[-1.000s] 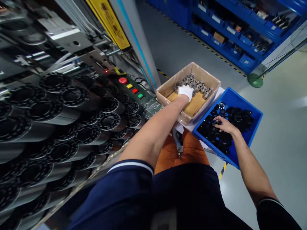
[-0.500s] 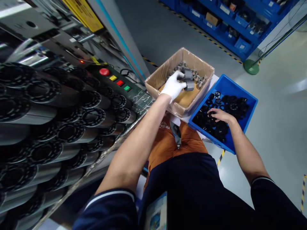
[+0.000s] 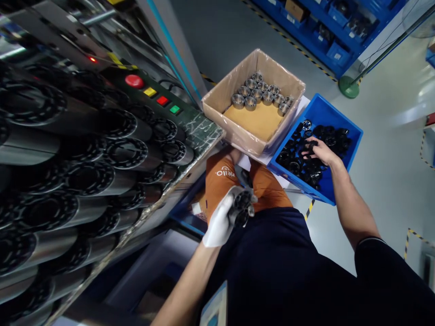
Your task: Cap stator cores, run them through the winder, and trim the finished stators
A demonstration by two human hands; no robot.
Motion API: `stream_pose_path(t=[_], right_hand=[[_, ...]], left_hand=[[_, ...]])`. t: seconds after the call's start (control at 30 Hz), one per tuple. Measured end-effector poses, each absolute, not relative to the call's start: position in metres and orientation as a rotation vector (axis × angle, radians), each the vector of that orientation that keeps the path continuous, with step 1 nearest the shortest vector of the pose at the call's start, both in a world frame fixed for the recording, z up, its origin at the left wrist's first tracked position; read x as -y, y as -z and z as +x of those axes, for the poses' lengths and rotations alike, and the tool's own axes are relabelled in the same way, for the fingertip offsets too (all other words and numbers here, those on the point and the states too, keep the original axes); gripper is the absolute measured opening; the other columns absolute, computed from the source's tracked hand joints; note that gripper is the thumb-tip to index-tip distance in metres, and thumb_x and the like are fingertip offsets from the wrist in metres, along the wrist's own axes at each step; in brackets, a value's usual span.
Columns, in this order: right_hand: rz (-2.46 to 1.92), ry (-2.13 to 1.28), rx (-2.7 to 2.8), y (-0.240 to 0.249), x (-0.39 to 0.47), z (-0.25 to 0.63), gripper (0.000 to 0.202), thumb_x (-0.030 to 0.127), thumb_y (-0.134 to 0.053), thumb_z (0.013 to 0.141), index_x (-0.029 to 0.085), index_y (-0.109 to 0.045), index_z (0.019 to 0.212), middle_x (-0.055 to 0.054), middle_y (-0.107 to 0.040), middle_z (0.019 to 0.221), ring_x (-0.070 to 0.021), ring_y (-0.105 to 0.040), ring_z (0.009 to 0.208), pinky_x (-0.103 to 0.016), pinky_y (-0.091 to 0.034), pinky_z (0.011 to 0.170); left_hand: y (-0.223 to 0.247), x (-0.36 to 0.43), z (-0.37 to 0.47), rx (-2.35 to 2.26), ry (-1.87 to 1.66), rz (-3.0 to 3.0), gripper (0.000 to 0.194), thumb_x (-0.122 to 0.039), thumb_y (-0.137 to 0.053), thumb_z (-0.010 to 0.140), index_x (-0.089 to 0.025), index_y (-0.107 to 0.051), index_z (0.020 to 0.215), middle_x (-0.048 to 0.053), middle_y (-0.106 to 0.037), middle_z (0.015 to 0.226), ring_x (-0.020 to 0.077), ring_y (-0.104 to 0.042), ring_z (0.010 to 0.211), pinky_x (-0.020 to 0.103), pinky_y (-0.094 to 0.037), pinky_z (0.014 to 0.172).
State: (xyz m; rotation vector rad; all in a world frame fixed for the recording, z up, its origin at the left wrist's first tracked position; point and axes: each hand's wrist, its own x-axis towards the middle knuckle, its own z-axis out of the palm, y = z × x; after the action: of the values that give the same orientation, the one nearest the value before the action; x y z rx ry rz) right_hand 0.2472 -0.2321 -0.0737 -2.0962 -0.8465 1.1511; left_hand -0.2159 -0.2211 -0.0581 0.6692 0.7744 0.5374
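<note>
In a white glove, my left hand (image 3: 220,219) is closed around two short metal cylinders (image 3: 242,200), held in front of my lap with their open ends facing up. My right hand (image 3: 321,153), bare, reaches into the blue bin (image 3: 351,149) with bent fingers around a black ring (image 3: 311,145). Many loose black ring parts (image 3: 331,136) lie heaped about it. Left of the bin, a plastic-lined cardboard box (image 3: 231,131) holds rows of upright metal cylinders (image 3: 257,95) on a brown sheet (image 3: 258,120).
A machine panel with a red button (image 3: 134,81) stands at left, beside many large metal cylinders (image 3: 125,154) with black slotted ends. Blue shelving (image 3: 317,36) is at the back, and a green post base (image 3: 349,87) stands on the floor.
My left hand has left the cardboard box and come down toward my lap, carrying the metal cylinders. My right hand stays in the blue bin, its fingers now around a black ring.
</note>
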Motion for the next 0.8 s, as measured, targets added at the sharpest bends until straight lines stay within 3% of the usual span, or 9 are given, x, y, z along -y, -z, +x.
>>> stream_pose_path(t=[0.13,0.3,0.43,0.57,0.73,0.8], right_hand=[[-2.104,-0.92,0.87,0.073,0.243,0.248,0.036,0.044,-0.078,0.112,0.018,-0.073,0.136,-0.009,-0.076,0.13,-0.0231,-0.078,0.107,-0.042,-0.071,0.092],[-2.059,-0.701,0.956,0.071,0.248,0.236,0.03,0.043,-0.08,0.111,0.016,-0.075,0.124,-0.007,-0.078,0.122,-0.0217,-0.077,0.103,-0.04,-0.07,0.091],[-2.054,-0.61,0.988,0.062,0.245,0.229,0.028,0.045,-0.079,0.11,0.017,-0.074,0.112,-0.002,-0.076,0.102,-0.0159,-0.072,0.082,-0.033,-0.066,0.077],[-2.021,-0.498,1.056,0.039,0.245,0.202,0.022,0.042,-0.085,0.097,0.023,-0.074,0.097,0.001,-0.071,0.083,-0.0158,-0.065,0.068,-0.032,-0.061,0.07],[-1.868,-0.387,1.299,-0.015,0.263,0.102,0.019,0.035,-0.086,0.091,0.031,-0.085,0.11,-0.001,-0.079,0.098,-0.0227,-0.075,0.09,-0.041,-0.065,0.091],[-1.705,-0.315,1.508,-0.038,0.271,0.059,0.023,0.025,-0.087,0.094,0.034,-0.087,0.115,-0.001,-0.081,0.1,-0.0228,-0.077,0.094,-0.039,-0.065,0.09]], left_hand=[[0.072,0.244,-0.243,-0.771,-0.554,0.643,0.055,-0.077,-0.078,0.096,-0.024,-0.073,0.107,0.008,-0.082,0.093,0.0254,-0.075,0.072,0.03,-0.054,0.048],[0.066,0.249,-0.246,-0.741,-0.561,0.583,0.07,-0.075,-0.079,0.095,-0.029,-0.062,0.145,0.005,-0.079,0.096,0.0247,-0.074,0.069,0.032,-0.056,0.053],[0.062,0.245,-0.234,-0.664,-0.583,0.603,0.068,-0.079,-0.075,0.097,-0.025,-0.064,0.138,0.005,-0.075,0.093,0.0227,-0.069,0.067,0.032,-0.054,0.052],[0.06,0.243,-0.215,-0.633,-0.671,0.664,0.07,-0.076,-0.086,0.089,-0.028,-0.058,0.131,0.001,-0.072,0.095,0.0195,-0.068,0.068,0.028,-0.051,0.052],[0.04,0.245,-0.173,-0.764,-0.804,0.769,0.078,-0.049,-0.106,0.074,-0.031,-0.052,0.128,0.0,-0.074,0.109,0.0175,-0.073,0.083,0.03,-0.061,0.072],[0.026,0.245,-0.158,-0.83,-0.931,0.905,0.081,-0.047,-0.107,0.072,-0.03,-0.052,0.129,0.001,-0.073,0.114,0.0182,-0.074,0.087,0.033,-0.065,0.081]])
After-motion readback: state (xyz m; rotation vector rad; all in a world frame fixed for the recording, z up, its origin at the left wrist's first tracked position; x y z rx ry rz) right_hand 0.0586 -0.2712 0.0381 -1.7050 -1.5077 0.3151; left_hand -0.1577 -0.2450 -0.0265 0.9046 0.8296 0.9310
